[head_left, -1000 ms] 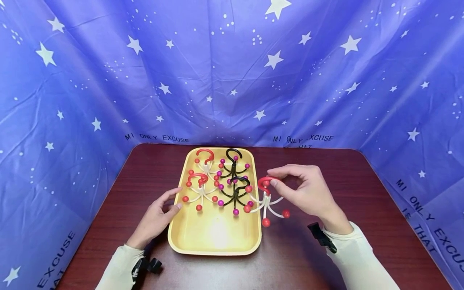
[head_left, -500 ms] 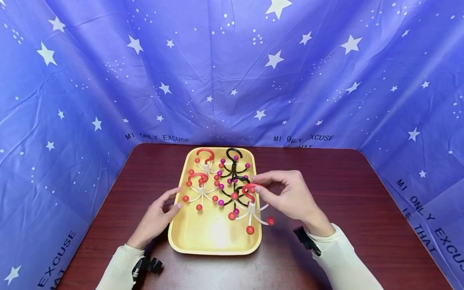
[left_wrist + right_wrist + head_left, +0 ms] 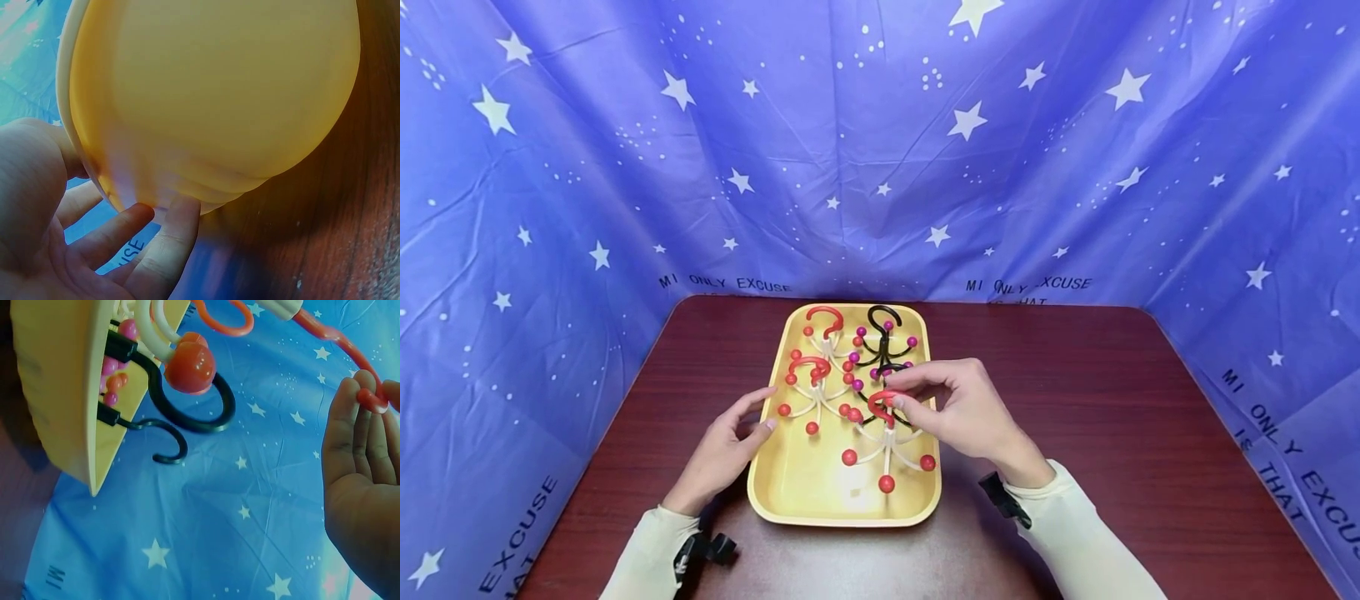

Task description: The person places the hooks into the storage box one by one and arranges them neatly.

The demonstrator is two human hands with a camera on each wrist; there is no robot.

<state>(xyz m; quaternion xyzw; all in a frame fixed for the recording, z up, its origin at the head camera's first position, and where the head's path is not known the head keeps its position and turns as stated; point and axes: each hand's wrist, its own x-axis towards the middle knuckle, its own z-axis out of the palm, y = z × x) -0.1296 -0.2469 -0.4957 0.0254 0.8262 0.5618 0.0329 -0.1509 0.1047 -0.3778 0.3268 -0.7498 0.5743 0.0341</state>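
My right hand (image 3: 958, 412) pinches the red hook of a white octopus-shaped hanger (image 3: 888, 450) with red ball tips, between thumb and fingers. It hangs over the near right part of a yellow tray (image 3: 842, 518). Whether its balls touch the tray I cannot tell. My left hand (image 3: 722, 446) holds the tray's left rim, with fingertips against the outer wall in the left wrist view. Two more white hangers with red hooks, one far (image 3: 827, 343) and one nearer (image 3: 817, 392), stand in the tray's left side. On the right stand two black ones (image 3: 884, 346) with magenta balls, the nearer partly hidden.
The tray rests on a dark red wooden table (image 3: 1052, 350). A blue curtain (image 3: 880, 150) with white stars surrounds the table at the back and sides. Black camera mounts sit on both wrists.
My right hand has carried the white hanger leftward from beside the tray to above its near right part. The left hand and the tray have stayed in place.
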